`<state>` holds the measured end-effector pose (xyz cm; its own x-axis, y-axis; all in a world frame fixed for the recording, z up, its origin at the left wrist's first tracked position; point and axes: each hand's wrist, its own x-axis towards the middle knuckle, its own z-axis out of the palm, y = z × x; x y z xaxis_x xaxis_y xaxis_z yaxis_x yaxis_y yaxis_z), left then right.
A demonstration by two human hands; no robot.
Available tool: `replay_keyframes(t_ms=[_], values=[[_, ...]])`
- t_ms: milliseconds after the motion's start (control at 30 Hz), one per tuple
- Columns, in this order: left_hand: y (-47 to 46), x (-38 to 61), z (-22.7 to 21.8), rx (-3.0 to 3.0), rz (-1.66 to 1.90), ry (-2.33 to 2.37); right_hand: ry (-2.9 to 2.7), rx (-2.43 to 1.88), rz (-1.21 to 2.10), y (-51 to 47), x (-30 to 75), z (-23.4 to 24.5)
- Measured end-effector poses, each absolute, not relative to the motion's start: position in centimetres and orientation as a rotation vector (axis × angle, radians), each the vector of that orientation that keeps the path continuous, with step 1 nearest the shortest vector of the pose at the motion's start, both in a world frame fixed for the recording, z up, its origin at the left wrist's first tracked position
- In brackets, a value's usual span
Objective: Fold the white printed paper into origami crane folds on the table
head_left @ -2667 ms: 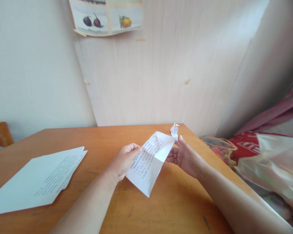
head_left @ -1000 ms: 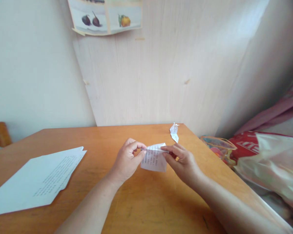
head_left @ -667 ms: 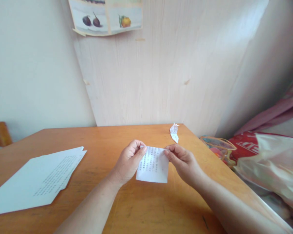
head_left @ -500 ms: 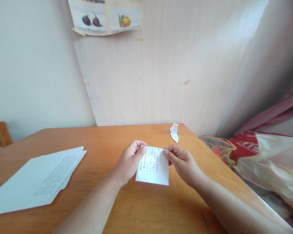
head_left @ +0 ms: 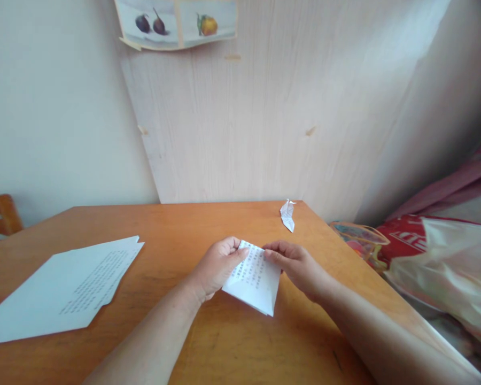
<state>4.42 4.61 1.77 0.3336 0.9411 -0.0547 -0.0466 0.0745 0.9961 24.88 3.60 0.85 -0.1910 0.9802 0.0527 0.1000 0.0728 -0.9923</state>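
Note:
A small folded sheet of printed white paper [head_left: 253,279] is held just above the orange wooden table [head_left: 176,224], tilted with one corner pointing down toward me. My left hand [head_left: 215,266] pinches its upper left edge with thumb and fingers closed. My right hand [head_left: 294,264] pinches the upper right edge the same way. A small folded white paper figure [head_left: 287,214] lies on the table beyond my right hand, near the far right corner.
Printed white sheets [head_left: 66,289] lie spread on the table's left side. A pale wood panel [head_left: 264,107] stands behind the table. Plastic bags [head_left: 433,262], red and clear, are piled off the right edge. A wooden chair [head_left: 0,214] shows at far left.
The larger open sheet has been folded down into a smaller piece. Over the last half second both hands have turned it, so its lower corner now points toward me.

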Motion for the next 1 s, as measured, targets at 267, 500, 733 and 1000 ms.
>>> replay_keyframes(t_ms=[267, 500, 733, 1000], values=[[4.5, 4.3, 2.0, 1.338, 0.877, 1.023, -1.444, -1.12, 1.309, 4.0, 25.6, 0.4], [3.6, 4.7, 2.4, 1.434, 0.779, 1.016, -1.612, -1.096, 1.26, 3.2, 25.2, 1.1], [3.4, 4.9, 2.3, 1.477, 0.716, 1.018, -1.659, -1.094, 1.163, 3.0, 24.9, 0.5], [4.3, 3.8, 2.3, 1.56, 0.693, 1.028, -1.581, -1.148, 1.196, 4.5, 26.3, 0.2]])
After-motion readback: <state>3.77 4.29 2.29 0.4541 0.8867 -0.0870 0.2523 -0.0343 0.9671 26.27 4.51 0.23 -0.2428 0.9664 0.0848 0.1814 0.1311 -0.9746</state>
